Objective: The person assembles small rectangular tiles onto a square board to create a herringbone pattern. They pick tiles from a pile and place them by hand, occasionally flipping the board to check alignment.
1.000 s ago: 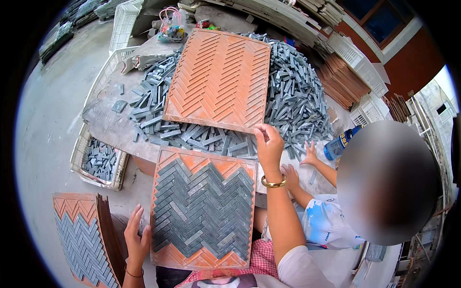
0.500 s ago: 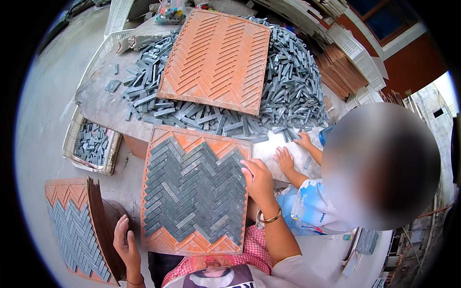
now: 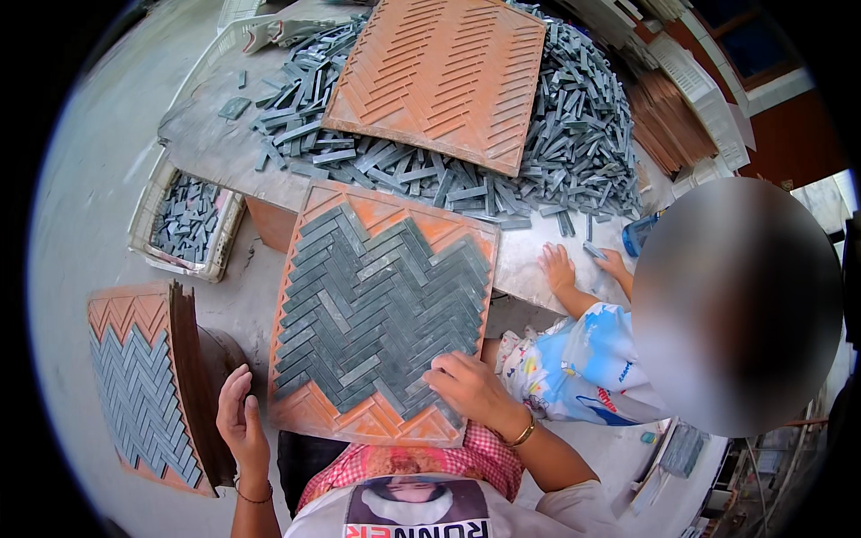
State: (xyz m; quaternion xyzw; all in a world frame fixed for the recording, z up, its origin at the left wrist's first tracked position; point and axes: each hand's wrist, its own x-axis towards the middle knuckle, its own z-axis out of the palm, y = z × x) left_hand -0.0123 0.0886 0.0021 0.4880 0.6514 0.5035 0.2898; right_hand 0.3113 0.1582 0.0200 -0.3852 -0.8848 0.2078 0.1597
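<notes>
In front of me an orange mould tray (image 3: 300,417) lies tilted over my lap, its far edge by the table. Dark grey stone strips (image 3: 377,305) fill its middle in a herringbone pattern, with bare orange grooves at both ends. My right hand (image 3: 471,387), with a bangle at the wrist, rests curled on the lower right of the strips. Its fingers are drawn together at the surface; whether they pinch a strip is hidden. My left hand (image 3: 240,417) is raised beside the tray's lower left edge, fingers stretched out, holding nothing.
A second orange mould tray (image 3: 439,76) lies on a heap of grey strips (image 3: 583,117) on the table (image 3: 206,148). At left are a crate of strips (image 3: 184,220) and a stack of trays (image 3: 134,314). At right another person's hands (image 3: 560,269) touch the table.
My right hand has moved from the tray's upper right edge down onto the strips near its lower right. My left hand stays beside the tray. The other person's far hand now holds a strip.
</notes>
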